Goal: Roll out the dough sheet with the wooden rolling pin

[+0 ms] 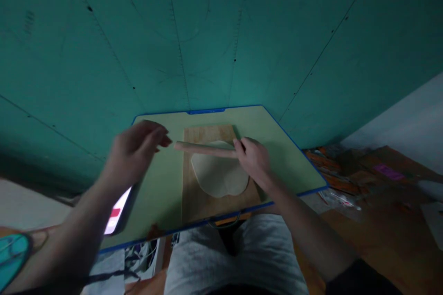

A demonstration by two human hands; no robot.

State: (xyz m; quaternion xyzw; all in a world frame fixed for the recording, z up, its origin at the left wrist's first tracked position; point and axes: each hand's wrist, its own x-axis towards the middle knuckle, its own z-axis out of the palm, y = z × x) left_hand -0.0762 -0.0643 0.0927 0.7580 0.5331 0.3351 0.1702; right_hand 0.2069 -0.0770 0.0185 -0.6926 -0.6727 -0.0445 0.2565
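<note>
My right hand [254,157] is wrapped round one end of a wooden rolling pin [204,148]. The pin points left across the upper part of a flat sheet of pale dough [223,176]. Rounded and uneven at the edge, the dough lies on a wooden cutting board [194,207]. My left hand [138,145] is raised left of the pin's free end and apart from it. Its fingers are loosely bent and somewhat blurred, with nothing seen in them.
A small table [277,147] with a blue rim carries the board and stands against a green wall [214,46]. A phone with a lit screen [117,212] is at the table's left, partly behind my left forearm. Cardboard and clutter [384,170] lie on the floor at right.
</note>
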